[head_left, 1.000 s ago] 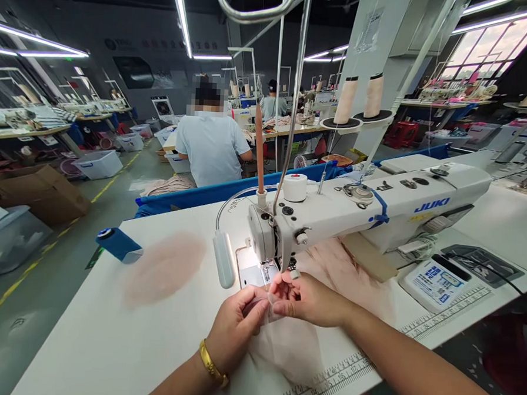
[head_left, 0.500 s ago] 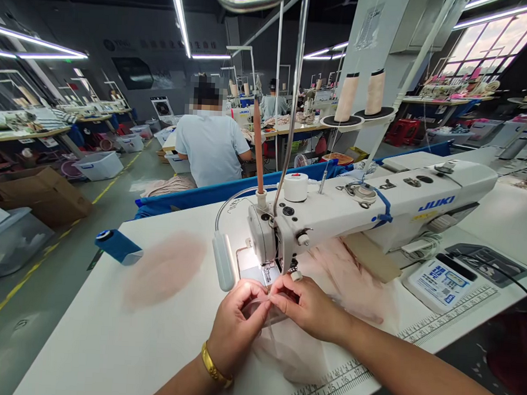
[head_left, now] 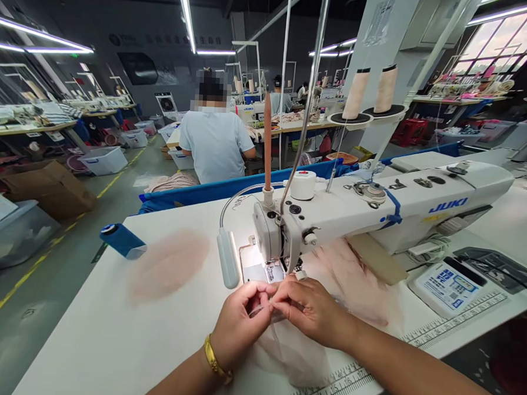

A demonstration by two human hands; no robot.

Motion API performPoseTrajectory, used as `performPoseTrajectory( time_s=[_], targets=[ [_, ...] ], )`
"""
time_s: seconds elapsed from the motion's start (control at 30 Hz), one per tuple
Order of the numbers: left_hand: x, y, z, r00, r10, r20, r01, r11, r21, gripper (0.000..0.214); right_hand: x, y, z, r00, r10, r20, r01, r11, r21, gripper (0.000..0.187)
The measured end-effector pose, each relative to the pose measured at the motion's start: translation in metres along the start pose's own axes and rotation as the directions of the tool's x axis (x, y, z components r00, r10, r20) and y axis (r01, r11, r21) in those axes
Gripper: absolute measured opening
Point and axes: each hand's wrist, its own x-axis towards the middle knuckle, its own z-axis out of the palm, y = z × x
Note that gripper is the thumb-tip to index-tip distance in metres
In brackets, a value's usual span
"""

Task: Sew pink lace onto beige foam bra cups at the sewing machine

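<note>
Both hands meet just in front of the needle area of a white sewing machine (head_left: pixel 325 206). My left hand (head_left: pixel 242 317), with a gold bracelet (head_left: pixel 215 360) at its wrist, pinches the edge of a sheer pale pink fabric (head_left: pixel 297 358). Touching it, my right hand (head_left: pixel 313 309) pinches the same fabric between thumb and fingertips. The fabric hangs below the hands onto the tabletop, and more sheer pink cloth (head_left: pixel 356 282) lies behind the right wrist. The presser foot (head_left: pixel 272 273) shows just beyond the fingers, with no cloth visible under it.
A round sheer pink piece (head_left: pixel 169 266) lies on the left of the white table, beside a blue thread cone (head_left: pixel 122 240). A small lamp (head_left: pixel 228 259) stands left of the needle. A control box (head_left: pixel 444 286) and printed ruler (head_left: pixel 455 322) are at right. A co-worker (head_left: pixel 216 139) sits ahead.
The view has shifted slightly, so the scene sits a little to the right. My hands stay together on the fabric, the right fingers slightly more closed over the left fingertips.
</note>
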Motion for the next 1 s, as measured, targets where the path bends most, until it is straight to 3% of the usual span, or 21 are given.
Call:
performPoseTrajectory(
  time_s=[0.13,0.33,0.5,0.67,0.73,0.83,0.9,1.0],
  targets=[
    [0.002,-0.003,-0.001,0.998,-0.032,0.057,0.034,0.999,-0.04,0.028,0.001,0.0,-0.002,1.0,0.003,0.022,-0.003,1.0,0.0,0.016],
    [0.001,-0.005,-0.004,0.999,0.037,0.039,-0.037,0.999,-0.002,0.03,0.003,-0.002,-0.005,0.998,0.052,0.019,-0.051,0.998,-0.022,0.015],
    [0.005,-0.006,-0.004,0.987,0.16,0.012,-0.156,0.942,0.298,0.03,0.007,-0.007,-0.004,0.962,0.268,0.047,-0.266,0.963,-0.042,0.011],
    [0.014,-0.016,0.001,0.976,0.217,-0.028,-0.146,0.745,0.651,0.021,0.016,-0.006,0.004,0.923,0.383,0.031,-0.366,0.902,-0.229,0.019],
    [0.016,-0.018,0.002,0.936,0.351,-0.033,-0.229,0.678,0.698,0.01,0.018,-0.003,0.007,0.926,0.379,0.004,-0.361,0.886,-0.29,0.019],
    [0.015,-0.017,0.0,0.814,0.576,0.072,-0.433,0.519,0.737,0.009,0.019,0.002,0.011,0.931,0.363,-0.046,-0.356,0.87,-0.341,0.017],
    [0.013,-0.016,-0.002,0.752,0.637,0.166,-0.525,0.429,0.735,0.022,0.017,0.006,0.012,0.939,0.335,-0.071,-0.338,0.869,-0.361,0.014],
    [0.011,-0.014,-0.004,0.73,0.65,0.21,-0.568,0.406,0.716,0.023,0.012,0.014,0.012,0.967,0.246,-0.072,-0.254,0.885,-0.389,0.01]
  ],
)
